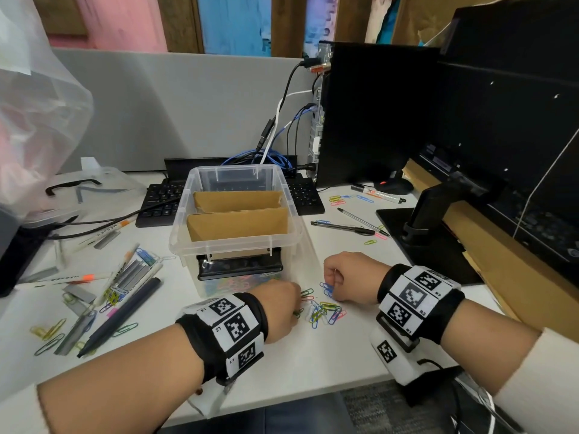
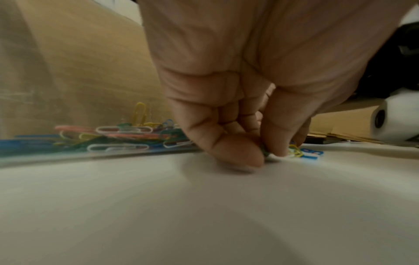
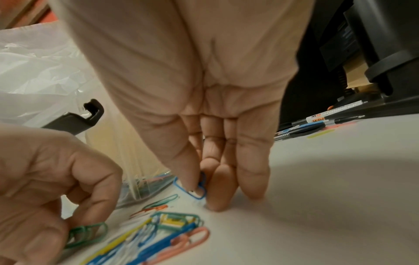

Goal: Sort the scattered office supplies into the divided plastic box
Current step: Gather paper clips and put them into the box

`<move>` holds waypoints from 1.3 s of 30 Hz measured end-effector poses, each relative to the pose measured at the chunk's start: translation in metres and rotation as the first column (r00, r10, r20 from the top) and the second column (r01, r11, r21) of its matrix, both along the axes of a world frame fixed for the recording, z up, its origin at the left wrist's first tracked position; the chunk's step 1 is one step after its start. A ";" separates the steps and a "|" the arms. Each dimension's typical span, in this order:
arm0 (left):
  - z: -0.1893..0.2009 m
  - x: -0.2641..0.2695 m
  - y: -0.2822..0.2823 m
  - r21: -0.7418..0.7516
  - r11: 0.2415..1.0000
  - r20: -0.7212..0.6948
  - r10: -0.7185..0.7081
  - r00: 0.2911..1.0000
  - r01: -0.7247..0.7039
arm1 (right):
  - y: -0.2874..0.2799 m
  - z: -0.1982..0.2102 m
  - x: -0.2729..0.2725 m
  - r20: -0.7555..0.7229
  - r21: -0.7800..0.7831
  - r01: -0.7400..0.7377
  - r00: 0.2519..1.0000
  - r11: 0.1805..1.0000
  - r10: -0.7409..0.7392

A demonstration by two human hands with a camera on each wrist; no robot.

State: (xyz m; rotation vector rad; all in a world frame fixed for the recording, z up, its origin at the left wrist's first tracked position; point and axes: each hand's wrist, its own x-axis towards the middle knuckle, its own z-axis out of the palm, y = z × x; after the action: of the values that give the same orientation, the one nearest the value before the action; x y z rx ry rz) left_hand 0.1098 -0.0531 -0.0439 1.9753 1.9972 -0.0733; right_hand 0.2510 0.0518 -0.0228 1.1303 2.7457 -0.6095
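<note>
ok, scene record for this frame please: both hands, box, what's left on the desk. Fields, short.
left hand: pinches green paper clips at the desk surface
right hand: pinches a blue paper clip against the desk
clip pile: mixed colours, loose between the hands
plastic box: clear, cardboard dividers, coloured clips already in the near compartment
left of box: staple strips, pens, markers, more clips
right of box: pens, a marker, a few clips
</note>
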 end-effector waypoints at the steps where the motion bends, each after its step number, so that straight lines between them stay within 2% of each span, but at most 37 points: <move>1: 0.001 -0.001 -0.001 0.012 1.000 0.012 0.001 1.000 -0.001 | 0.001 0.000 0.001 0.001 -0.008 0.004 1.000 1.000 -0.004; 5: 0.010 0.000 -0.014 0.101 0.995 0.074 -0.028 0.997 0.021 | 0.002 0.005 0.002 -0.007 -0.021 0.008 1.000 1.000 -0.008; 9: 0.036 0.003 -0.029 0.286 0.958 0.224 -0.100 0.969 0.033 | 0.011 0.029 0.001 -0.170 -0.005 0.059 0.984 0.998 -0.059; 11: 0.056 0.001 -0.032 0.411 0.911 0.277 -0.116 0.954 -0.009 | 0.016 0.045 -0.003 -0.354 -0.036 0.127 0.926 0.991 -0.132; 14: 0.085 -0.016 -0.031 0.577 0.808 0.320 -0.085 0.944 -0.122 | 0.015 0.067 -0.017 -0.642 -0.070 0.140 0.752 0.988 -0.152; 15: 0.091 -0.025 -0.028 0.620 0.768 0.313 -0.055 0.948 -0.160 | 0.013 0.073 -0.023 -0.697 -0.061 0.119 0.706 0.991 -0.128; 17: 0.098 -0.044 -0.021 0.644 0.730 0.289 0.043 0.956 -0.228 | 0.007 0.081 -0.036 -0.738 -0.039 0.059 0.671 0.998 -0.068; 20: 0.098 -0.068 -0.009 0.561 0.773 0.275 0.164 0.947 -0.297 | 0.001 0.081 -0.054 -0.682 -0.005 -0.002 0.732 1.000 -0.003; 23: 0.094 -0.076 -0.004 0.465 0.832 0.255 0.199 0.946 -0.301 | -0.004 0.077 -0.062 -0.578 0.084 -0.023 0.814 0.996 0.068; 27: 0.089 -0.074 -0.005 0.460 0.824 0.284 0.216 0.934 -0.331 | -0.008 0.076 -0.058 -0.560 0.089 -0.052 0.823 0.995 0.093; 29: 0.091 -0.066 -0.009 0.523 0.792 0.329 0.152 0.932 -0.314 | -0.007 0.076 -0.051 -0.572 0.102 -0.034 0.816 0.994 0.086; 32: 0.098 -0.041 -0.021 0.621 0.753 0.400 -0.067 0.914 -0.217 | -0.003 0.076 -0.032 -0.560 0.110 0.014 0.827 0.994 0.050; 34: 0.095 -0.021 -0.027 0.601 0.790 0.406 -0.170 0.898 -0.122 | 0.000 0.075 -0.018 -0.429 0.048 0.005 0.903 0.999 0.016; 36: 0.083 -0.008 -0.028 0.510 0.859 0.390 -0.183 0.902 -0.046 | 0.001 0.067 -0.005 -0.180 0.016 -0.045 0.983 0.999 0.048; 39: 0.057 0.003 -0.019 0.369 0.929 0.263 -0.142 0.954 0.037 | -0.004 0.042 0.006 0.108 0.005 -0.097 0.989 0.995 0.096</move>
State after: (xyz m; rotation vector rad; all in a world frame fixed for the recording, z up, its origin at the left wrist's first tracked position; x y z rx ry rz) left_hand 0.1127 -0.0725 0.0133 2.1453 1.8269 0.5676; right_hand 0.2567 0.0480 0.0189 0.9948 2.6953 -0.5078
